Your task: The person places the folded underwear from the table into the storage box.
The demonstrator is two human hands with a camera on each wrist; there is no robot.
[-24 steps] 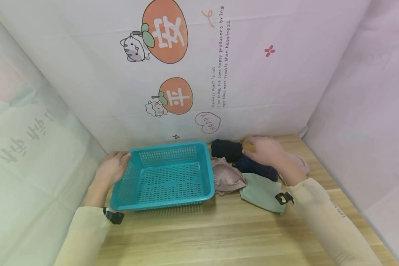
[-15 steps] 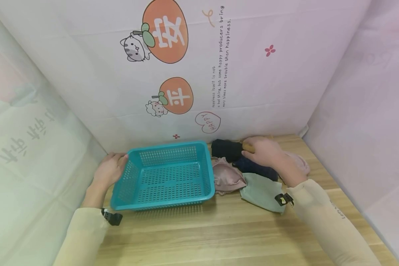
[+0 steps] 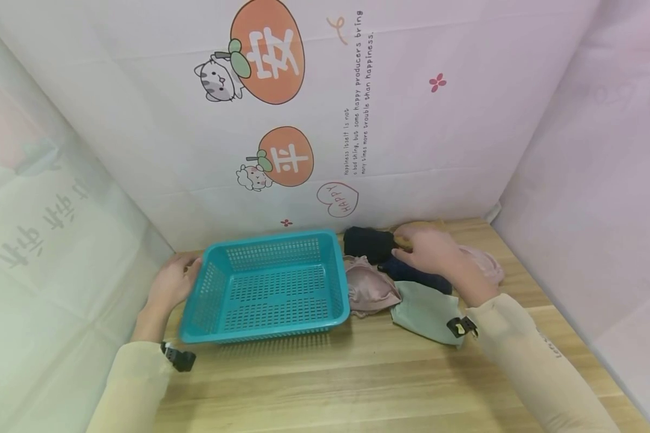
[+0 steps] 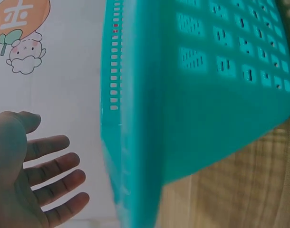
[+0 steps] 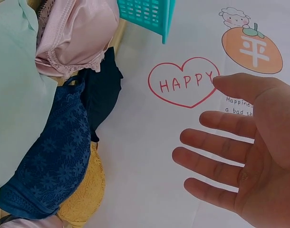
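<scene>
My left hand (image 3: 172, 281) is beside the left end of a turquoise plastic basket (image 3: 273, 237). In the left wrist view its fingers are spread, with a gap to the basket wall. Over a group of bras hovers my right hand (image 3: 433, 249), fingers extended and nothing in them in the right wrist view. Close below it are a black bra (image 3: 367, 243), a navy lace bra (image 5: 52, 147) and a mustard lace bra (image 5: 85, 187), partly hidden by the hand in the head view. Nearer me lie a pink satin bra (image 3: 371, 288) and a mint green bra (image 3: 425, 311).
A pale pink bra (image 3: 487, 264) lies partly behind the right forearm. The basket's perforated floor shows bare. A wooden table (image 3: 303, 391) carries everything, and white printed sheets (image 3: 401, 150) rise behind and on both sides.
My left hand has drawn back from the basket's left rim, leftward and slightly toward me. My right hand stays over the bras with hardly any shift. Basket and bras lie as before.
</scene>
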